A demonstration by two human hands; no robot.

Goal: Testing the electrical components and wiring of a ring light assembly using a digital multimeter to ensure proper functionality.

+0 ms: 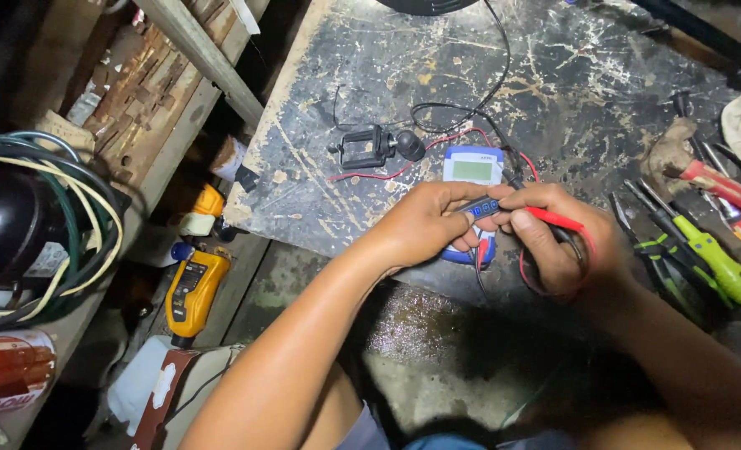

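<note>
My left hand (425, 223) holds a small black component with blue parts (480, 207) over a blue-and-white multimeter (473, 169) on the dark, scratched workbench (370, 75). My right hand (554, 237) grips the red test probe (554, 218), its tip at the component, along with what looks like a black probe. Red and black leads (462, 133) loop from the meter across the bench. Most of the meter's lower half is hidden under my hands.
A black phone-holder clamp (369, 148) lies left of the meter. Screwdrivers, pliers and a hammer (704, 225) crowd the bench's right side. Left of the bench sit a yellow clamp meter (191, 287), a black compressor with coiled wires (20, 225) and wooden shelving (162, 75).
</note>
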